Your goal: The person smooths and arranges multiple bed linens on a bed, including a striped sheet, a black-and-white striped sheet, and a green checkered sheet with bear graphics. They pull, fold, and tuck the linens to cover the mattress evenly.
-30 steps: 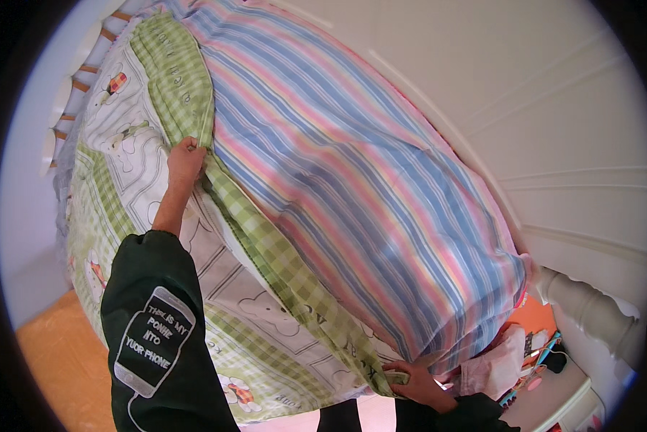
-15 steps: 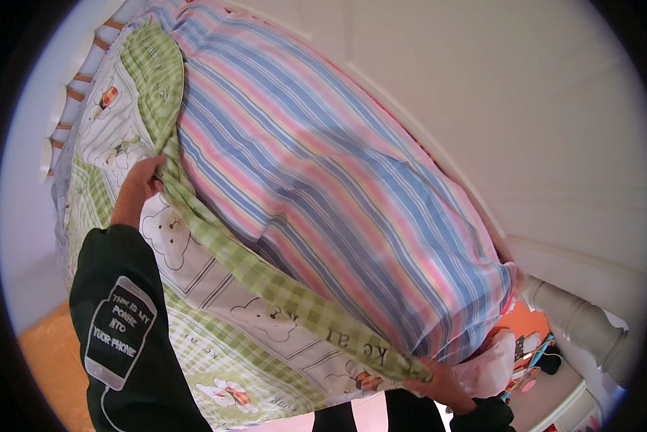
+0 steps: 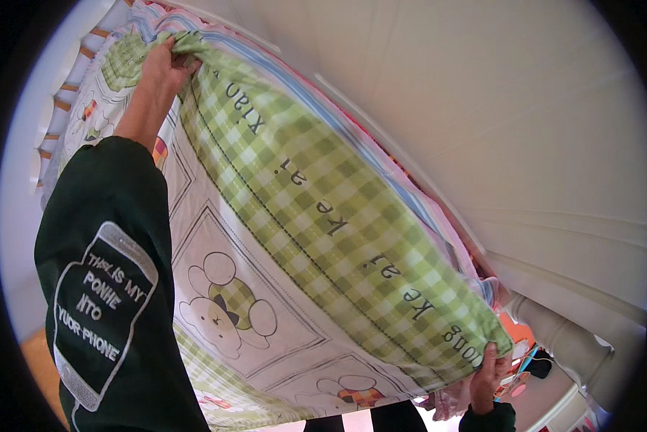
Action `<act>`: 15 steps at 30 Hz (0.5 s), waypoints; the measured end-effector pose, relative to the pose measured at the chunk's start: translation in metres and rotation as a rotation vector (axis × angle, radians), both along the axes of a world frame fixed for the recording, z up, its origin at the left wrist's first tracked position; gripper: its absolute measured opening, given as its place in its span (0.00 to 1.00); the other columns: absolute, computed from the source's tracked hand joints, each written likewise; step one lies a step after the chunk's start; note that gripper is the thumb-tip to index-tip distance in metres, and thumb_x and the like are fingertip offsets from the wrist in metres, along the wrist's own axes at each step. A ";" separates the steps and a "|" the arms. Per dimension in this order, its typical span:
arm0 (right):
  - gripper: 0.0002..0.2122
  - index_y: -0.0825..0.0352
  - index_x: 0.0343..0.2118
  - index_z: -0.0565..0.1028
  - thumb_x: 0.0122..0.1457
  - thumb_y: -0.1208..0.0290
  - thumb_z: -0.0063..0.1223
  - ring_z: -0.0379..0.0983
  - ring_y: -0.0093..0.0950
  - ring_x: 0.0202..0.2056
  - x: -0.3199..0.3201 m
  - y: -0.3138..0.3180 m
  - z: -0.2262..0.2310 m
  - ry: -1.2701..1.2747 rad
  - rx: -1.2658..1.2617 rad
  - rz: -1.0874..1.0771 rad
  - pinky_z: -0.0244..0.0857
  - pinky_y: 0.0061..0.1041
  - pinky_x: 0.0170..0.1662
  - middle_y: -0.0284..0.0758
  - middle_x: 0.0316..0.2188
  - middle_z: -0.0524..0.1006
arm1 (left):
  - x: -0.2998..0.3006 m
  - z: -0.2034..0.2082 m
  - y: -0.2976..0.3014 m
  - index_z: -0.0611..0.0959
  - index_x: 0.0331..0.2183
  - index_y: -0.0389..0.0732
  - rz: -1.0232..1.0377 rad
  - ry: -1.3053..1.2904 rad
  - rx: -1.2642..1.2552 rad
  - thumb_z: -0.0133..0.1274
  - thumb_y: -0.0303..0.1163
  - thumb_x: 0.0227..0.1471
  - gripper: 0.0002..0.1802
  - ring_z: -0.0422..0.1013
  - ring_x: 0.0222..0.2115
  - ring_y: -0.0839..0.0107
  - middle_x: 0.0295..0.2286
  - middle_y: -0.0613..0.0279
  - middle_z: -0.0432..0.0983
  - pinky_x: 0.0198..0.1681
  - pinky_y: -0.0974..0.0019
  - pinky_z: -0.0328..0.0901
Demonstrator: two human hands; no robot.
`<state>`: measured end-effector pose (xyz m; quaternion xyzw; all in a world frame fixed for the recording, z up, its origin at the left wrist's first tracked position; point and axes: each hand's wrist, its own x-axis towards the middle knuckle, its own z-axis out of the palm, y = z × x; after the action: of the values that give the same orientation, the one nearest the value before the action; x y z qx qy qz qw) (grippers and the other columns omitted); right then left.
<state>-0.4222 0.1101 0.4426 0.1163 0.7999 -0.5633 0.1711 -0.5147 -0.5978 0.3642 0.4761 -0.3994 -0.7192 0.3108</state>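
Observation:
A thin bedsheet [image 3: 323, 237] printed with green checks and cartoon bears spreads over the bed in front of me. Far to the left, my left hand [image 3: 168, 68] is closed on its bunched upper edge. My right hand [image 3: 487, 374] pinches the sheet's corner at the lower right, with the thumb on top. Between my hands the green checked border hangs fairly taut. Beneath it lies a pink, blue and yellow striped sheet [image 3: 255, 56], of which only a narrow band along the far side shows.
A pale wall-like surface [image 3: 467, 122] runs along the bed's far side. White and wooden slats [image 3: 64, 104] stand at the left. Small items, among them a black object [image 3: 541, 365], sit by a white cabinet [image 3: 554, 410] at the lower right. An orange surface [image 3: 39, 367] is at the lower left.
Both hands have moved away from me, the left one up and the right one rightward and up. The bear-print sheet now covers most of the striped sheet.

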 end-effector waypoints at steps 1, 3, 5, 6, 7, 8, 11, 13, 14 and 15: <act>0.12 0.72 0.47 0.67 0.64 0.73 0.43 0.67 0.21 0.41 -0.001 0.005 -0.003 0.034 0.048 -0.023 0.61 0.23 0.46 0.36 0.41 0.72 | -0.002 -0.003 0.004 0.74 0.41 0.41 -0.029 0.030 -0.025 0.38 0.36 0.62 0.13 0.70 0.40 0.57 0.37 0.56 0.74 0.50 0.38 0.59; 0.11 0.72 0.46 0.67 0.65 0.73 0.41 0.66 0.21 0.41 -0.003 0.013 -0.011 0.085 0.095 -0.095 0.60 0.21 0.46 0.35 0.41 0.72 | -0.003 -0.016 0.018 0.73 0.44 0.41 -0.013 0.078 -0.027 0.35 0.38 0.62 0.16 0.67 0.48 0.59 0.43 0.58 0.74 0.56 0.33 0.46; 0.09 0.72 0.44 0.67 0.65 0.73 0.39 0.64 0.21 0.39 -0.009 0.017 -0.020 0.109 0.210 0.034 0.58 0.20 0.44 0.34 0.38 0.71 | -0.001 -0.035 0.036 0.72 0.46 0.42 -0.053 0.176 -0.029 0.35 0.40 0.62 0.18 0.64 0.53 0.60 0.46 0.60 0.73 0.59 0.31 0.37; 0.09 0.72 0.43 0.67 0.65 0.73 0.39 0.64 0.20 0.39 -0.011 0.019 -0.024 0.098 0.238 0.056 0.58 0.20 0.43 0.33 0.37 0.71 | -0.002 -0.046 0.046 0.72 0.47 0.43 -0.043 0.175 0.039 0.34 0.41 0.62 0.19 0.60 0.56 0.61 0.48 0.60 0.72 0.59 0.30 0.31; 0.09 0.72 0.42 0.68 0.65 0.73 0.39 0.64 0.20 0.38 -0.013 0.018 -0.029 0.060 0.248 0.074 0.58 0.20 0.42 0.33 0.36 0.70 | 0.000 -0.054 0.054 0.72 0.48 0.44 -0.056 0.185 0.096 0.34 0.43 0.61 0.20 0.55 0.59 0.62 0.51 0.61 0.70 0.59 0.30 0.26; 0.10 0.74 0.43 0.68 0.64 0.74 0.40 0.65 0.20 0.37 -0.015 0.019 -0.030 0.013 0.201 0.099 0.59 0.20 0.41 0.33 0.36 0.72 | 0.003 -0.059 0.062 0.72 0.48 0.44 -0.109 0.172 0.098 0.36 0.43 0.61 0.20 0.52 0.60 0.63 0.52 0.62 0.69 0.59 0.29 0.27; 0.11 0.75 0.43 0.69 0.64 0.73 0.41 0.66 0.20 0.37 -0.019 0.015 -0.035 -0.005 0.212 0.127 0.60 0.20 0.41 0.34 0.36 0.73 | -0.007 -0.062 0.078 0.74 0.48 0.44 -0.225 0.141 0.105 0.39 0.41 0.59 0.19 0.46 0.63 0.63 0.55 0.64 0.64 0.58 0.28 0.28; 0.11 0.75 0.44 0.69 0.64 0.72 0.42 0.67 0.20 0.38 -0.021 0.015 -0.034 0.000 0.186 0.067 0.61 0.20 0.42 0.34 0.38 0.74 | -0.020 -0.061 0.089 0.74 0.48 0.43 -0.262 0.170 0.106 0.41 0.41 0.59 0.19 0.44 0.63 0.62 0.56 0.64 0.62 0.58 0.27 0.28; 0.11 0.75 0.44 0.70 0.64 0.72 0.43 0.67 0.20 0.38 -0.022 0.015 -0.034 -0.013 0.182 0.047 0.61 0.20 0.42 0.34 0.38 0.74 | -0.026 -0.060 0.095 0.75 0.48 0.43 -0.269 0.197 0.107 0.42 0.40 0.58 0.19 0.44 0.63 0.62 0.57 0.64 0.61 0.58 0.27 0.29; 0.11 0.74 0.44 0.70 0.64 0.72 0.43 0.67 0.20 0.38 -0.024 0.016 -0.033 -0.025 0.175 0.025 0.61 0.20 0.43 0.34 0.38 0.74 | -0.029 -0.058 0.097 0.75 0.48 0.43 -0.297 0.235 0.104 0.43 0.40 0.58 0.19 0.44 0.63 0.61 0.57 0.64 0.60 0.57 0.26 0.29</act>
<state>-0.4463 0.1258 0.4097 0.1280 0.8454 -0.4875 0.1771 -0.5432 -0.5004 0.3064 0.3401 -0.3888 -0.8273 0.2207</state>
